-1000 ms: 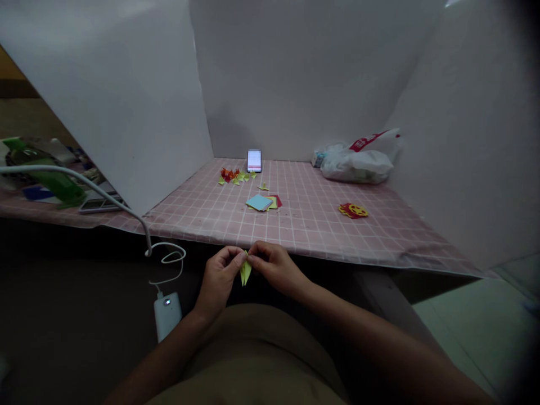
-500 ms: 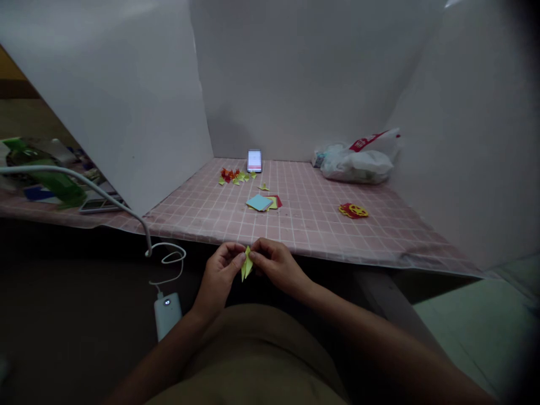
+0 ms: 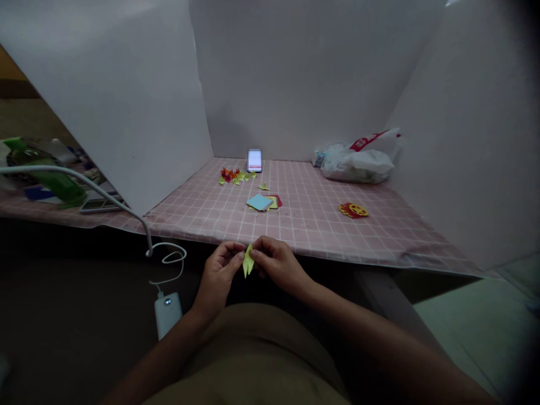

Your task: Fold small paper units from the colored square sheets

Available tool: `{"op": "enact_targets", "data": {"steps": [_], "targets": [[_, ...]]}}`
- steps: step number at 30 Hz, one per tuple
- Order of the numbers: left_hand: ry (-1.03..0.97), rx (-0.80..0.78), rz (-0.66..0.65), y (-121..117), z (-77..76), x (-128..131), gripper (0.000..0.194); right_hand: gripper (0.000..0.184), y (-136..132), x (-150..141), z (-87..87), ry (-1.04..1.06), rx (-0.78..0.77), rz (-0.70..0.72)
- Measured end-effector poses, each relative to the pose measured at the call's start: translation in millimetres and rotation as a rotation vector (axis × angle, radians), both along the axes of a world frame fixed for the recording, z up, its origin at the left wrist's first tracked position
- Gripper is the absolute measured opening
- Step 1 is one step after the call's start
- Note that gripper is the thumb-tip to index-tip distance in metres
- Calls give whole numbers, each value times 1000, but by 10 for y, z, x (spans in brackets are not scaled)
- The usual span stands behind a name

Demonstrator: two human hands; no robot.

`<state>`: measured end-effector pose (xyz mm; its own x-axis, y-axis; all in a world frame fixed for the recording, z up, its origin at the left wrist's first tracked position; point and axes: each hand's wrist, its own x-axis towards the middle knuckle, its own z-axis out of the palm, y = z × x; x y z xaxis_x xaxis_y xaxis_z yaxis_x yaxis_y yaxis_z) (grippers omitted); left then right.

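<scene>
A small folded piece of yellow origami paper (image 3: 248,262) is pinched between my hands, just off the table's front edge. Its two narrow points hang downward, and a single point stands at the top. My left hand (image 3: 221,269) has its thumb and fingers closed on the paper's left side. On the right side, my right hand (image 3: 276,263) grips it with thumb and bent fingers. Beyond my hands, a stack of square coloured paper (image 3: 259,202), light blue on top, lies on the pink checked table (image 3: 202,216). One yellow folded paper figure (image 3: 264,187) sits behind the stack.
Several red, orange and yellow folded figures (image 3: 230,175) cluster near a propped phone (image 3: 254,160). Red and yellow cut-out pieces (image 3: 353,210) lie at right, before a white plastic bag (image 3: 358,163). A cabled power bank (image 3: 167,315) is below left. White panels (image 3: 304,79) enclose the table.
The yellow paper has turned slightly and risen a little, so its two lower points now hang straighter and further apart. Both hands keep their pinch with only small finger shifts.
</scene>
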<state>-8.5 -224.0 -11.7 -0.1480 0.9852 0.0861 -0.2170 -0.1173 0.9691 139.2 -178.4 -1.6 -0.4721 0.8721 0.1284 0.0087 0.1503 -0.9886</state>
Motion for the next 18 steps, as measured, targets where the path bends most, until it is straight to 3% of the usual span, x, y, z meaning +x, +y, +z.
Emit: {"op": "enact_targets", "data": {"steps": [18], "targets": [[73,34,79,5,63,41,25,15,-51,-30,34,7,19,-40]]}}
